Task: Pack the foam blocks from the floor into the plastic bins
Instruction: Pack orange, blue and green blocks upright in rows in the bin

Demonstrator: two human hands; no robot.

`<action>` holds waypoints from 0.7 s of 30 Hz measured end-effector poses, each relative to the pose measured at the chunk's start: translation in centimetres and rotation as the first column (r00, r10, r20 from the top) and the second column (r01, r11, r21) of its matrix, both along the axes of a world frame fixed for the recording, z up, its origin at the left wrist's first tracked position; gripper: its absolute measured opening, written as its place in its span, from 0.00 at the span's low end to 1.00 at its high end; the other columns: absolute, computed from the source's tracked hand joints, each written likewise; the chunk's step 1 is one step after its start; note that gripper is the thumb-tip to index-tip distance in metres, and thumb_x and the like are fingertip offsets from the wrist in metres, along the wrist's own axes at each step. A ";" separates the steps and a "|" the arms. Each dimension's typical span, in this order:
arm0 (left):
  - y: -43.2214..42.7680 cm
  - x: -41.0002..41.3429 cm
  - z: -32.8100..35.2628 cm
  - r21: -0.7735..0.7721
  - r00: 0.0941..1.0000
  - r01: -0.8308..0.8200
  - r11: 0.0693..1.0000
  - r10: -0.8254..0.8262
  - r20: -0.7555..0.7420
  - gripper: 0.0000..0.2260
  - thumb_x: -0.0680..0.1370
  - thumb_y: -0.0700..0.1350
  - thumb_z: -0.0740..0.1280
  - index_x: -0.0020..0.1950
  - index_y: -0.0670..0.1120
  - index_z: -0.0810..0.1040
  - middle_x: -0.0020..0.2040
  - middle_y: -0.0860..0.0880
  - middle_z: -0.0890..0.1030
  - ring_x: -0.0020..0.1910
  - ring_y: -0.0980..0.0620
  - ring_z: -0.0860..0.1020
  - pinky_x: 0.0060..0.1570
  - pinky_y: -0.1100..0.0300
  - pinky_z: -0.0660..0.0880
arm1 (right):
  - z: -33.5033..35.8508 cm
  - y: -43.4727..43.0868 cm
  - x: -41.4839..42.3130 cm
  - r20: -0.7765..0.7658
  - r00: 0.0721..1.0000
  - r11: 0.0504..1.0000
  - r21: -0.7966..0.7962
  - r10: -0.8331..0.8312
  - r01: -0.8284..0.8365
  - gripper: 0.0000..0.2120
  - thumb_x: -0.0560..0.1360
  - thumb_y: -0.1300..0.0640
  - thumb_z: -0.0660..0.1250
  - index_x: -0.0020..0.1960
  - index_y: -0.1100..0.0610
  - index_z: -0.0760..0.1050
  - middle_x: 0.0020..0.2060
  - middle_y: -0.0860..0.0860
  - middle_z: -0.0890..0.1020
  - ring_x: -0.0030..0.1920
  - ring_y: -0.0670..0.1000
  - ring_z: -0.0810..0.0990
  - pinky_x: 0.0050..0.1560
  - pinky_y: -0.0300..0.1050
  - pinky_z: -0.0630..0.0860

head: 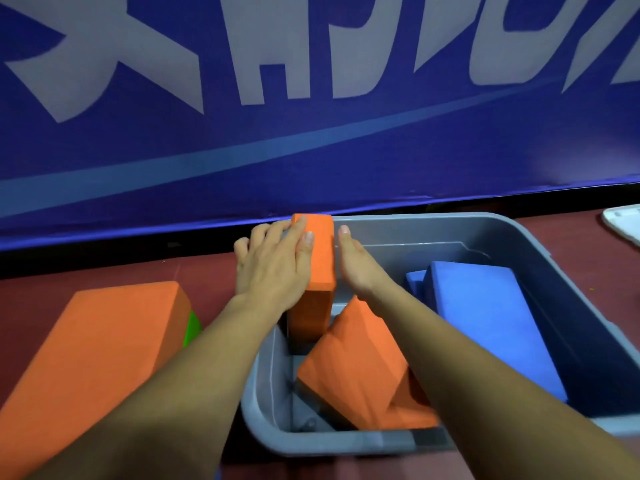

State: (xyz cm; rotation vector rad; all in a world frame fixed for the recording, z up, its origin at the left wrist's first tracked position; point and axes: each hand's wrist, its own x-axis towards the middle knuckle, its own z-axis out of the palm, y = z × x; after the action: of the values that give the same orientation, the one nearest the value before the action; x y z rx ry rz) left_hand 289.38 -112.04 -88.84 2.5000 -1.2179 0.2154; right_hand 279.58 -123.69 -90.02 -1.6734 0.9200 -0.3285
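Note:
An orange foam block [320, 261] stands on end at the left wall of the grey plastic bin [485, 233]. My left hand [273, 268] lies flat on its left face and top with straight fingers. My right hand [353, 265] presses against its right face, fingers straight. Together they clamp the block between them. Inside the bin a second orange block [356, 362] leans tilted under my right forearm. A large blue block [491, 323] lies slanted at the right, with a smaller blue block [415, 284] behind it.
On the dark red floor to the left lies a big orange block [93, 358] with a green block [192, 327] peeking out behind it. A blue banner wall [311, 133] runs right behind the bin. A white object [623, 223] sits at the far right.

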 end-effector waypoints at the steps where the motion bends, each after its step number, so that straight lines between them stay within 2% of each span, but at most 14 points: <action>1: -0.4 -0.2 0.7 -0.021 1.000 0.009 1.000 -0.009 0.007 0.30 0.81 0.61 0.41 0.79 0.56 0.65 0.75 0.53 0.70 0.71 0.48 0.65 0.65 0.48 0.58 | -0.4 -0.7 -1.0 -0.036 0.998 0.999 -0.020 -0.043 0.042 0.35 0.84 0.34 0.42 0.81 0.56 0.61 0.78 0.53 0.66 0.78 0.54 0.64 0.78 0.53 0.59; 4: -1.9 -1.4 2.9 -0.065 0.998 0.060 0.996 -0.059 0.017 0.35 0.78 0.63 0.37 0.79 0.55 0.66 0.77 0.51 0.69 0.74 0.47 0.63 0.68 0.47 0.58 | -2.2 -3.1 -4.2 -0.171 0.976 0.989 -0.081 -0.135 0.122 0.37 0.84 0.35 0.42 0.79 0.60 0.63 0.78 0.58 0.67 0.78 0.58 0.64 0.75 0.53 0.59; 8: -3.2 -4.1 2.1 -0.009 0.986 0.159 0.987 -0.159 0.055 0.34 0.79 0.63 0.39 0.79 0.54 0.66 0.78 0.48 0.68 0.77 0.47 0.62 0.73 0.48 0.56 | -4.8 -4.5 -7.3 -0.313 0.940 0.985 -0.150 -0.133 0.089 0.36 0.84 0.36 0.41 0.76 0.60 0.67 0.75 0.59 0.70 0.75 0.60 0.67 0.73 0.54 0.61; 11: -4.2 -6.4 0.0 0.084 0.960 0.278 0.957 -0.281 0.016 0.38 0.76 0.64 0.36 0.80 0.52 0.63 0.79 0.45 0.65 0.78 0.46 0.61 0.77 0.50 0.52 | -5.8 -4.4 -8.3 -0.286 0.950 0.975 -0.213 -0.123 0.063 0.31 0.85 0.39 0.42 0.76 0.56 0.68 0.75 0.56 0.72 0.75 0.58 0.68 0.72 0.53 0.62; 13: -4.8 -7.9 -1.2 0.165 0.939 0.323 0.932 -0.337 0.064 0.37 0.77 0.63 0.37 0.80 0.50 0.63 0.78 0.44 0.67 0.78 0.45 0.62 0.78 0.51 0.51 | -6.2 -4.7 -8.5 -0.229 0.968 0.980 -0.192 -0.104 0.059 0.31 0.85 0.39 0.41 0.73 0.55 0.71 0.73 0.55 0.74 0.74 0.57 0.70 0.73 0.54 0.64; 15: -5.5 -9.0 -1.8 0.198 0.929 0.315 0.928 -0.345 0.136 0.33 0.80 0.62 0.41 0.79 0.49 0.66 0.76 0.45 0.71 0.76 0.44 0.66 0.78 0.47 0.52 | -6.8 -5.3 -8.4 -0.235 0.969 0.984 -0.171 -0.082 0.042 0.32 0.85 0.38 0.40 0.66 0.55 0.75 0.70 0.56 0.77 0.71 0.57 0.73 0.71 0.56 0.67; 17: -6.1 -9.0 -1.9 0.233 0.934 0.289 0.929 -0.327 0.145 0.33 0.80 0.61 0.40 0.79 0.50 0.65 0.76 0.47 0.70 0.75 0.45 0.66 0.76 0.45 0.53 | -8.1 -6.1 -7.9 -0.291 0.956 0.992 -0.126 -0.044 0.007 0.32 0.82 0.37 0.39 0.59 0.53 0.76 0.65 0.59 0.79 0.67 0.59 0.75 0.66 0.54 0.70; 19: -6.2 -8.5 -1.8 0.262 0.943 0.258 0.930 -0.302 0.143 0.35 0.79 0.61 0.37 0.80 0.51 0.63 0.78 0.48 0.68 0.76 0.47 0.65 0.76 0.44 0.52 | -10.4 -7.2 -7.1 -0.329 0.944 0.996 -0.086 0.001 -0.031 0.36 0.79 0.34 0.39 0.61 0.56 0.76 0.66 0.58 0.79 0.66 0.58 0.76 0.65 0.54 0.71; 21: -5.6 -7.9 -2.1 0.296 0.940 0.227 0.928 -0.288 0.184 0.35 0.79 0.61 0.37 0.80 0.51 0.64 0.78 0.49 0.68 0.76 0.46 0.66 0.76 0.40 0.52 | -10.7 -7.1 -6.3 -0.392 0.920 0.997 -0.072 0.006 -0.037 0.41 0.75 0.29 0.39 0.65 0.57 0.74 0.70 0.59 0.75 0.66 0.57 0.75 0.70 0.58 0.70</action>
State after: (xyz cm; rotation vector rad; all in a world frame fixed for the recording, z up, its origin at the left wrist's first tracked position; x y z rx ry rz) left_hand 281.49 -117.64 -90.94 2.5540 -1.7643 0.2871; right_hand 273.27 -130.79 -100.76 -1.8569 1.1944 -0.0093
